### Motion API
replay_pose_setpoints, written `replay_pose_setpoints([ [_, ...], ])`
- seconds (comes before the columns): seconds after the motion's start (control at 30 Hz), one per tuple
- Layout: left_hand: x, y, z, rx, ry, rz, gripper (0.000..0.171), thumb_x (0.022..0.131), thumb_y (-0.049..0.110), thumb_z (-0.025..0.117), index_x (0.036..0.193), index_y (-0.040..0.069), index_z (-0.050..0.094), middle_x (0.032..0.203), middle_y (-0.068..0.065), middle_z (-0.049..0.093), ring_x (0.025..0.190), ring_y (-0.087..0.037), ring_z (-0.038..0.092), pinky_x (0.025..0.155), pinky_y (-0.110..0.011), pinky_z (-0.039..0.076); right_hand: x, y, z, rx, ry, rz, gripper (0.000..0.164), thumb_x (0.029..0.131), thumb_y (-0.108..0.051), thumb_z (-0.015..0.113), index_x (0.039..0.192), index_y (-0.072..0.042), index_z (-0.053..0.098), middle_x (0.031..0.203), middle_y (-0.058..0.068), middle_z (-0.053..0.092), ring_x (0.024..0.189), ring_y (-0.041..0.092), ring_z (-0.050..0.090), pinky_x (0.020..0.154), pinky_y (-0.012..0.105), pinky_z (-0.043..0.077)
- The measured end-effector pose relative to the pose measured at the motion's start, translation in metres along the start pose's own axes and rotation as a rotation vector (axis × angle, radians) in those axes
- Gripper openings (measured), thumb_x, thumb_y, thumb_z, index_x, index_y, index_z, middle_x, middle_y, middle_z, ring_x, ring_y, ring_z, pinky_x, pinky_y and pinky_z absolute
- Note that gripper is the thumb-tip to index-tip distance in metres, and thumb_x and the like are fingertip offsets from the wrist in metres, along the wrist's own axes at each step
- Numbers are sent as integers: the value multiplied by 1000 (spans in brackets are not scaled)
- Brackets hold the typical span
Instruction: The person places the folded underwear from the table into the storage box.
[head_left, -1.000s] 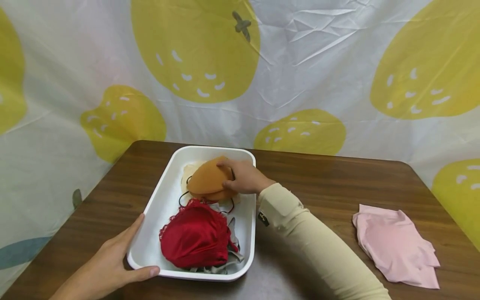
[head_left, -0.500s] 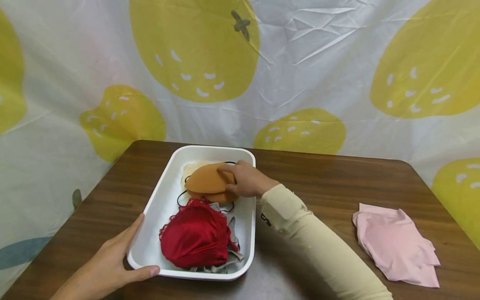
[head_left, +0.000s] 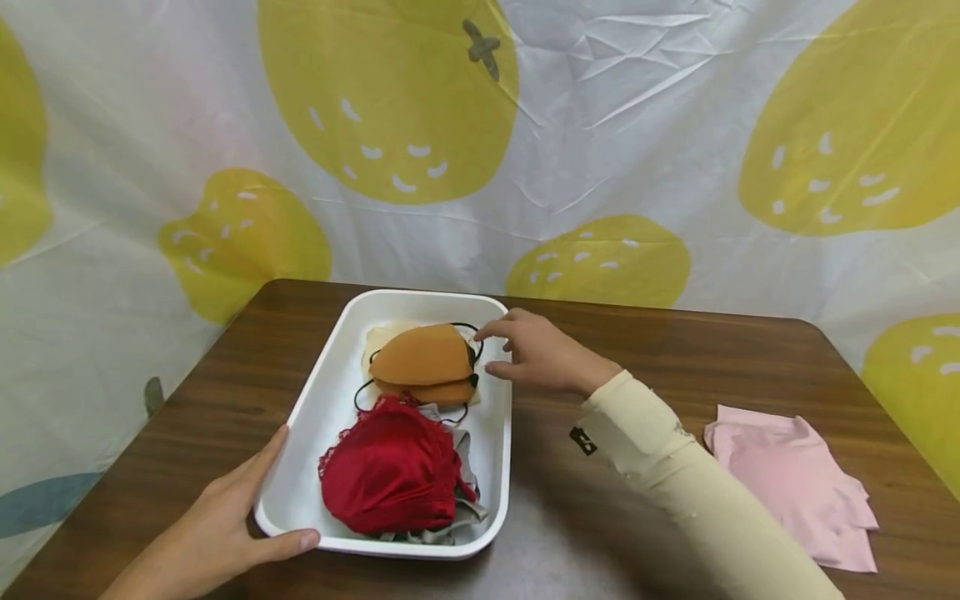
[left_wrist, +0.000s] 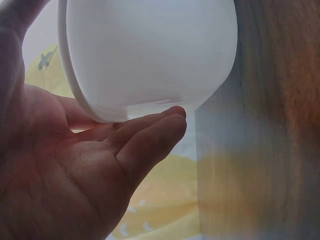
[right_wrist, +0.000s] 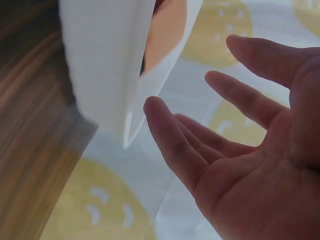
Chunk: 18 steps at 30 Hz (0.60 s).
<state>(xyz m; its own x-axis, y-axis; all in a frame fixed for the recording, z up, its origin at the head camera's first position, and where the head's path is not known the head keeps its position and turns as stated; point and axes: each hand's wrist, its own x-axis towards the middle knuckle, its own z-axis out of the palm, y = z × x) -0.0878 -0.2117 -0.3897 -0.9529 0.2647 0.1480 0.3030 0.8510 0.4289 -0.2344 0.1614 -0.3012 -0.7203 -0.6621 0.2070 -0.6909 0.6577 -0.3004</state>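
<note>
A white tray (head_left: 309, 383) holds a red lace-trimmed bra (head_left: 393, 471) at its near end. Behind it lies an orange folded bra (head_left: 423, 354) with thin black straps, on top of pale cream fabric (head_left: 377, 337). My left hand (head_left: 213, 521) spans the tray's near left corner, fingers against the outer side wall and thumb along the front; the left wrist view shows those fingers straight against the white wall. Over the tray's right rim, my right hand (head_left: 551, 354) is apart from the orange bra, its fingers spread and holding nothing in the right wrist view.
Pink folded fabric (head_left: 791, 487) lies at the right of the brown wooden table (head_left: 652, 354). Grey straps (head_left: 457, 525) show beneath the red bra. A white curtain (head_left: 420, 242) with yellow fruit prints hangs behind the table.
The right hand has let go of the orange bra and moved right toward the tray's rim. The orange bra now lies flatter. The left hand has stayed at the corner.
</note>
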Motion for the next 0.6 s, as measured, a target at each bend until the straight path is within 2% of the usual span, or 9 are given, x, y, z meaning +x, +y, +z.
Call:
replay_pose_setpoints([
  [0.1, 0, 0, 0, -5, -1, 0, 123, 70, 54, 86, 161, 8, 18, 154, -22, 45, 128, -39, 58, 94, -48, 55, -19, 9, -9, 7, -7, 9, 35, 90, -17, 72, 123, -4, 68, 105, 12, 68, 89, 22, 63, 82, 37, 53],
  [0.2, 1, 0, 0, -6, 19, 15, 123, 69, 54, 87, 161, 8, 18, 154, -22, 46, 128, -39, 58, 94, -48, 55, -41, 20, -18, 28, -31, 52, 34, 92, -16, 70, 124, -4, 67, 113, 11, 70, 96, 22, 68, 86, 39, 56],
  [0.37, 2, 0, -1, -2, 35, 34, 124, 69, 54, 87, 161, 8, 18, 154, -21, 45, 127, -38, 59, 94, -47, 55, -80, 37, -33, 86, -65, 181, 35, 96, -15, 66, 129, -6, 63, 120, 11, 71, 105, 26, 70, 87, 42, 58],
  [0.6, 1, 0, 0, -9, 32, 27, 124, 69, 54, 87, 161, 7, 19, 154, -21, 46, 126, -37, 60, 93, -45, 55, -131, 63, -46, 70, -33, 285, 35, 95, -18, 68, 128, -7, 63, 118, 13, 71, 102, 26, 71, 82, 40, 59],
])
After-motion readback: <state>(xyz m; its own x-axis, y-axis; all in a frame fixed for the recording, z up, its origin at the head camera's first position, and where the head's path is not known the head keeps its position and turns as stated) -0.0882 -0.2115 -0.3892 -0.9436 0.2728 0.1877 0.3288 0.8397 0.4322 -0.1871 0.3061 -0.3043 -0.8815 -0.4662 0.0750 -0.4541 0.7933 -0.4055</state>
